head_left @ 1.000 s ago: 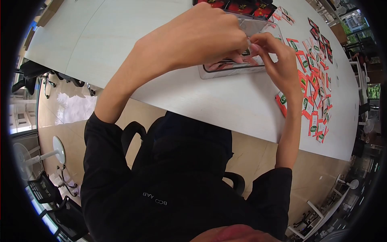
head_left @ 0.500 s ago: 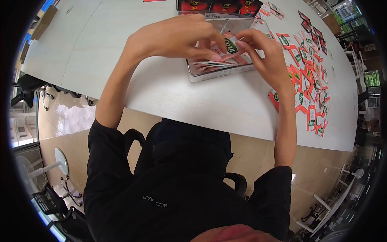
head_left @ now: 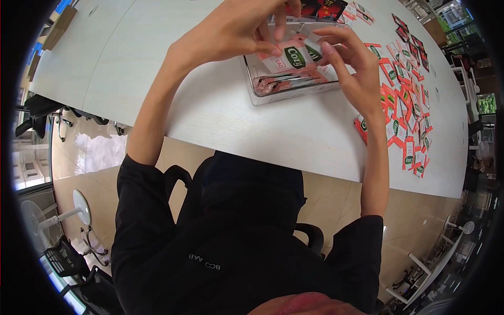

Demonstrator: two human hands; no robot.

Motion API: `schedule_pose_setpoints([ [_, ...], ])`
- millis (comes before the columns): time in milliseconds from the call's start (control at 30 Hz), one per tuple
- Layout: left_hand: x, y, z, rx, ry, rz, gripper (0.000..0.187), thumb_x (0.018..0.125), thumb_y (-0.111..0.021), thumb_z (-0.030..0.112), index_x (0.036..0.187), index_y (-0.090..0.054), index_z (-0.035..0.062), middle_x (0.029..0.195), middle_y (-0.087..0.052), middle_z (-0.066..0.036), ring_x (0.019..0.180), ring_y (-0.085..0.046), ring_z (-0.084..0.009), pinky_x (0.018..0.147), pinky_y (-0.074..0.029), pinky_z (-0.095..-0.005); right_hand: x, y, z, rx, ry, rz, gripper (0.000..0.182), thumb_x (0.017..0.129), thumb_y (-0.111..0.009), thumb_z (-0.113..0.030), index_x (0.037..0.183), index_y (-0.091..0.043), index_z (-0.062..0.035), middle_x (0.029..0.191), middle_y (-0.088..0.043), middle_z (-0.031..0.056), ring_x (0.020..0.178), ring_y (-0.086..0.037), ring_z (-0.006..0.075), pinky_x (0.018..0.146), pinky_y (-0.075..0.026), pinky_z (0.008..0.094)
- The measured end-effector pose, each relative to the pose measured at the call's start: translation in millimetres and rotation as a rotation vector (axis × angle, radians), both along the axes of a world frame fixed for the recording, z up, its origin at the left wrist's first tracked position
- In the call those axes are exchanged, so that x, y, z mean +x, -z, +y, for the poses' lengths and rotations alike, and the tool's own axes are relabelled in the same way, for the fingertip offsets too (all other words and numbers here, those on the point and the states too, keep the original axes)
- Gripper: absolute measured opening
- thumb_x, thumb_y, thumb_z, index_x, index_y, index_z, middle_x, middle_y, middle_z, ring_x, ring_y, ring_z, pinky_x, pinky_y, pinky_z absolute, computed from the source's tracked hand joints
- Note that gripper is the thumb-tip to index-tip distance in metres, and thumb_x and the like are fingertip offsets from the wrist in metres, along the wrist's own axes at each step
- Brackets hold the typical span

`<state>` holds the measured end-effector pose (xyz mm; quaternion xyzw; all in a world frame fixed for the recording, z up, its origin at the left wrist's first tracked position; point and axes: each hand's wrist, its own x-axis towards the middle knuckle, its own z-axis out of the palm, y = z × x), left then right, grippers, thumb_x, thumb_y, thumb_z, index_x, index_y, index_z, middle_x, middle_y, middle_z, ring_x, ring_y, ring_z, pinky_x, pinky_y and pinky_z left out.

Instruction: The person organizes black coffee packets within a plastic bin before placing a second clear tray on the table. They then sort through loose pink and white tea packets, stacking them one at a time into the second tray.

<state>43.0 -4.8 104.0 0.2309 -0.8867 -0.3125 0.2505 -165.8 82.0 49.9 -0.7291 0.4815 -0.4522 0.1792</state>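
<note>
A clear plastic box (head_left: 255,97) stands on the white table, with several red and white packets (head_left: 286,83) lying in its near part. Above the box, my left hand (head_left: 236,31) pinches the left edge of a Cozy packet (head_left: 292,59). My right hand (head_left: 353,63) has its thumb and fingers closed on the right side of a second Cozy packet (head_left: 313,51), which overlaps the first from behind. Part of the box's far side is hidden by my hands.
Many loose Cozy packets (head_left: 403,105) are spread over the right side of the table (head_left: 236,126). Dark red packets (head_left: 420,52) lie beyond them at the upper right. Behind the box stands a container with black and red packets (head_left: 331,9).
My left hand has moved up and its upper fingers have lifted away. The Cozy packets between my hands now show more of their fronts, fanned side by side. The view has shifted slightly.
</note>
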Motion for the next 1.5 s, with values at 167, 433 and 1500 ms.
schedule_pose_setpoints([
  [167, 4.2, 29.2, -4.8, -0.157, 0.018, -0.087, 0.044, 0.077, -0.074, 0.011, 0.116, -0.055, 0.0095, 0.083, -0.065, -0.003, 0.068, -0.065, -0.0173, 0.066, -0.058, -0.0286, 4.6, 4.3, 2.6, 0.117, -0.068, -0.066, 0.024, 0.095, -0.053, -0.006, 0.118, -0.058, -0.0048, 0.087, -0.067, 0.0083, 0.077, -0.070, 0.0157, 0.061, -0.054, 0.0227],
  [433, 13.9, 20.5, -9.5, -0.022, 0.141, -0.179, 0.015, 0.083, -0.072, 0.015, 0.084, -0.064, 0.0025, 0.079, -0.065, -0.005, 0.071, -0.067, -0.0171, 0.068, -0.059, -0.0292, 9.3, -6.4, 9.4, 0.159, -0.174, -0.060, 0.033, 0.091, -0.064, -0.016, 0.121, -0.056, -0.0078, 0.089, -0.066, 0.0103, 0.077, -0.065, 0.0189, 0.071, -0.052, 0.0309],
  [1500, 11.4, 103.9, -56.8, 0.303, -0.516, 0.915, 0.029, 0.093, -0.064, 0.026, 0.074, -0.051, 0.0070, 0.046, -0.035, 0.008, 0.043, -0.023, -0.0007, 0.043, -0.015, -0.0231, 41.2, -7.2, 15.7, 0.150, -0.164, 0.398, 0.059, 0.065, -0.081, -0.041, 0.111, -0.060, -0.0113, 0.106, -0.065, 0.0078, 0.091, -0.063, 0.0270, 0.090, -0.044, 0.0384],
])
